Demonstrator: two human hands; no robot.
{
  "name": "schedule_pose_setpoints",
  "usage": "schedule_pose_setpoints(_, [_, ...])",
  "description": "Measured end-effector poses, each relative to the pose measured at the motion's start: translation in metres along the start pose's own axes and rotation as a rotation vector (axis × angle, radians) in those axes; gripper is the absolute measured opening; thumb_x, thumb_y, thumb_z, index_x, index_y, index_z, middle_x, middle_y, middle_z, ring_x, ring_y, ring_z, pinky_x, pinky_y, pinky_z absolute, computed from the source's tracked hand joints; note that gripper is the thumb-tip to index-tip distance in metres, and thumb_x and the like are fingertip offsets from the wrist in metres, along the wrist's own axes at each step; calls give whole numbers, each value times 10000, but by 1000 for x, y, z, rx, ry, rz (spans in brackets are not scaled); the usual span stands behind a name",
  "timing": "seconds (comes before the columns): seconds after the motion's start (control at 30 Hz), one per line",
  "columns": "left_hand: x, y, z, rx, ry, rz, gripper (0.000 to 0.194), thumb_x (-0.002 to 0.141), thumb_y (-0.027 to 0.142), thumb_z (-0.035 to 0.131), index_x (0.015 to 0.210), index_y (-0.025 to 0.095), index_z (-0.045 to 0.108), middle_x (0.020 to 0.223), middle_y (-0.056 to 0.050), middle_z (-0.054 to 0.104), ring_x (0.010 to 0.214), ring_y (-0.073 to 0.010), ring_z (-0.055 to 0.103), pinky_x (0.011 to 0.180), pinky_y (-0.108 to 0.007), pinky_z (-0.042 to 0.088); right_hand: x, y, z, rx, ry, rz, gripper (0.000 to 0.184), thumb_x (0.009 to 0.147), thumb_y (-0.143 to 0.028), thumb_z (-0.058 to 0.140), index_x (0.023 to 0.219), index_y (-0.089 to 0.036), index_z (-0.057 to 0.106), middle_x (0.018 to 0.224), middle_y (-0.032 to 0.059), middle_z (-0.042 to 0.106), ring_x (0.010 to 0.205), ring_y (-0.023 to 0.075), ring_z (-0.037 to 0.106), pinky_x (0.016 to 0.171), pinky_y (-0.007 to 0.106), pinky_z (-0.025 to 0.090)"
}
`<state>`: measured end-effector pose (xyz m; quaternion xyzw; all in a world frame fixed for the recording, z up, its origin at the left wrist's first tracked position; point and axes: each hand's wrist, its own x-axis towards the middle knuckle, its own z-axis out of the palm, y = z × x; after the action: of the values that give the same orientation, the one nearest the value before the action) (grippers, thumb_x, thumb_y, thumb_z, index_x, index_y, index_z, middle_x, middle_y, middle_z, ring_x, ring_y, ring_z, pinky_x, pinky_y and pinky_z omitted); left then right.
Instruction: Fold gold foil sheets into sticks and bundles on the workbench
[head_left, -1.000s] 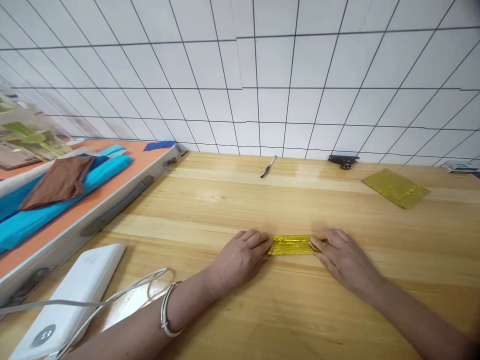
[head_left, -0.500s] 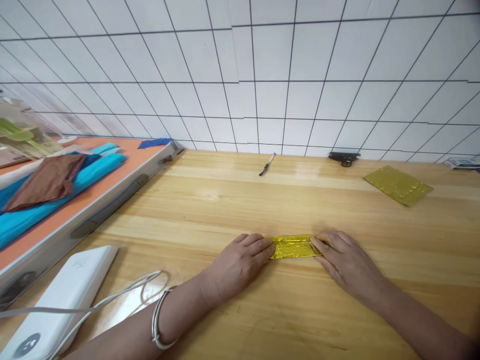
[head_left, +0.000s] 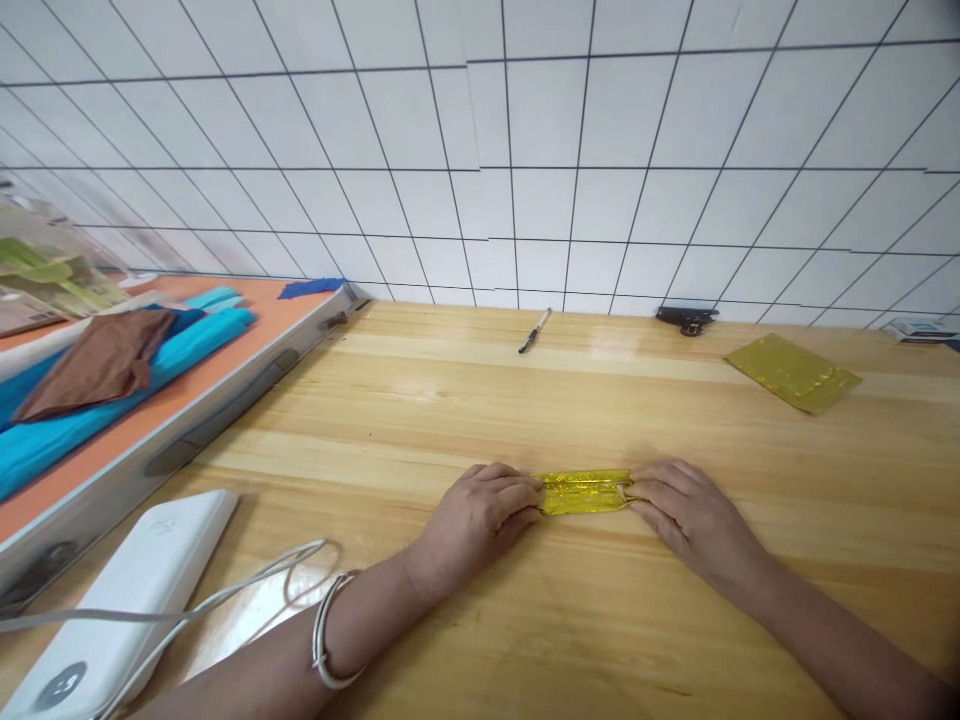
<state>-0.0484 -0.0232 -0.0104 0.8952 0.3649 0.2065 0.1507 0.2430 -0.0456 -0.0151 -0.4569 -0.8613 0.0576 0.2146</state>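
A narrow folded strip of shiny gold foil paper (head_left: 583,494) lies crosswise on the wooden table, with lengthwise creases. My left hand (head_left: 480,520) grips its left end, fingertips closed over the edge. At the opposite end my right hand (head_left: 686,515) pinches the strip between thumb and fingers. Both end edges are partly hidden under the fingers. A silver bangle (head_left: 328,632) circles my left wrist. Farther back on the right rests a flat piece of gold foil paper (head_left: 793,373), untouched.
A pen (head_left: 534,332) and a black stapler-like object (head_left: 686,319) lie near the tiled wall. To the left, a white power bank (head_left: 127,600) with a cable (head_left: 247,578) sits beside an orange-topped box (head_left: 225,345) bearing blue and brown crepe-like sheets (head_left: 97,365).
My left fingers have curled closer around the strip's left end. My right fingers have shifted slightly at the right end, showing more of its edge. The strip stays in place.
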Motion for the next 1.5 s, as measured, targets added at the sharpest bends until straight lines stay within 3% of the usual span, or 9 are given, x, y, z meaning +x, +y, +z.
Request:
schedule_pose_setpoints(0.27, [6, 7, 2, -127, 79, -142, 107, 859, 247, 519, 832, 215, 617, 912, -1, 661, 843, -151, 560, 778, -291, 419, 8, -7, -2, 134, 29, 156, 130, 853, -224, 494, 792, -217, 608, 892, 45, 618, 827, 192, 526, 730, 353, 414])
schedule_pose_setpoints(0.5, [15, 12, 9, -49, 138, -239, 146, 818, 199, 533, 677, 176, 564, 740, -18, 613, 750, -149, 531, 699, -270, 421, 12, -4, 6, 147, 66, 233, 142, 796, -206, 530, 665, -215, 583, 735, 23, 583, 731, 182, 505, 659, 324, 393])
schedule_pose_setpoints(0.83, [20, 12, 12, 26, 138, -219, 149, 765, 152, 546, 637, 168, 472, 719, -25, 545, 723, -151, 494, 669, -278, 414, 21, 3, 11, 87, 94, 237, 147, 758, -238, 552, 614, -216, 535, 671, 16, 551, 663, 176, 507, 594, 305, 393])
schedule_pose_setpoints(1.17, [21, 12, 10, 76, 87, -214, 123, 787, 178, 528, 676, 171, 476, 743, -26, 529, 725, -155, 475, 675, -286, 405, 19, -2, 13, 32, 67, 280, 121, 731, -220, 567, 624, -213, 511, 690, 18, 533, 680, 181, 481, 617, 309, 366])
schedule_pose_setpoints(1.5, [19, 9, 9, 14, 96, -216, 126, 793, 167, 536, 699, 177, 453, 758, -16, 519, 728, -157, 478, 662, -288, 400, 18, 2, 13, 69, 72, 269, 89, 742, -235, 554, 663, -216, 516, 710, 15, 537, 695, 183, 495, 615, 308, 368])
